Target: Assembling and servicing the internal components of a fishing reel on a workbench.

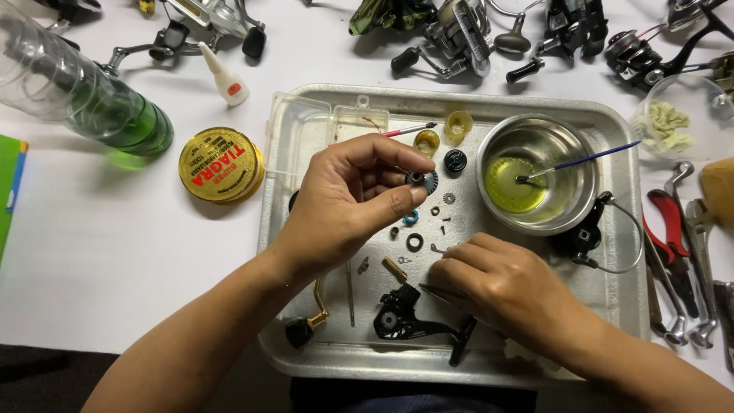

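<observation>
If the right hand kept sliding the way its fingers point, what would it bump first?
Probably the tiny bent metal piece just past the right hand, then the black ring; height above the tray is unclear.

The left hand (355, 191) pinches a small dark grey toothed gear (422, 180) with a silvery sheen. Just beyond its fingertips sit two translucent amber cups (442, 131) and a black round cap (455, 160). Below its thumb lies a small blue ring (411, 217) and a black washer (414, 242). The right hand (497, 287) rests on a dull silver metal tray (619, 306); past it stands a shiny steel bowl (569, 153) holding yellow-green liquid, with a blue-handled brush (589, 157) in it. Left of the left hand lies a gold tin (220, 164) with red lettering, and further left a clear-and-green bottle (84, 95).
</observation>
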